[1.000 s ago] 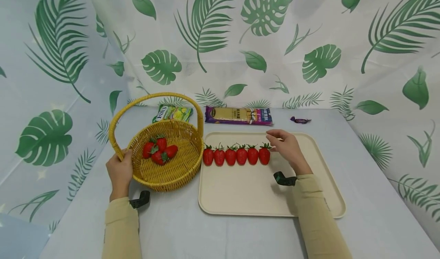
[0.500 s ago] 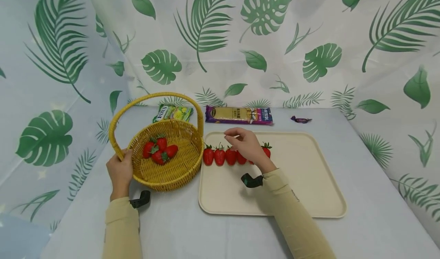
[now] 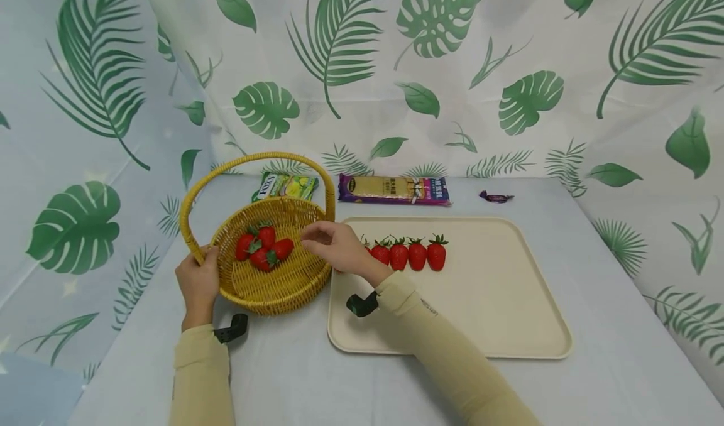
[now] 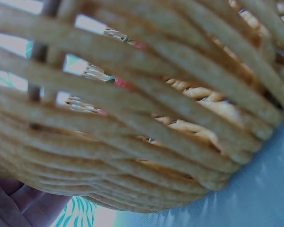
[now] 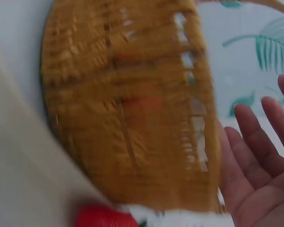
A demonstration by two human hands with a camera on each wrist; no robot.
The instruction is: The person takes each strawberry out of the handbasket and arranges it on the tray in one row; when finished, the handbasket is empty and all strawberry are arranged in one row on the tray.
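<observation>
My left hand (image 3: 198,281) grips the yellow wicker basket (image 3: 283,301) at its left side, where the tall handle meets the rim. In the left wrist view the woven wall (image 4: 132,137) fills most of the frame, with part of that hand at the lower left. Several red strawberries (image 3: 263,259) lie together inside the basket. My right hand (image 3: 342,250) is over the basket's right rim, fingers loosely bent and holding nothing. Beneath its wrist, a row of strawberries (image 3: 417,256) stands on the beige tray (image 3: 481,313), the leftmost ones partly hidden.
Behind the basket lies a green candy bag (image 3: 287,186). A purple-and-gold noodle packet (image 3: 393,190) sits behind the tray, with a small purple wrapped candy (image 3: 496,196) to its right. Leaf-printed cloth (image 3: 418,124) hangs behind the table.
My right hand has moved left from the right end of the strawberry row, across the row, to the basket's opening. My left hand and the basket have stayed in place.
</observation>
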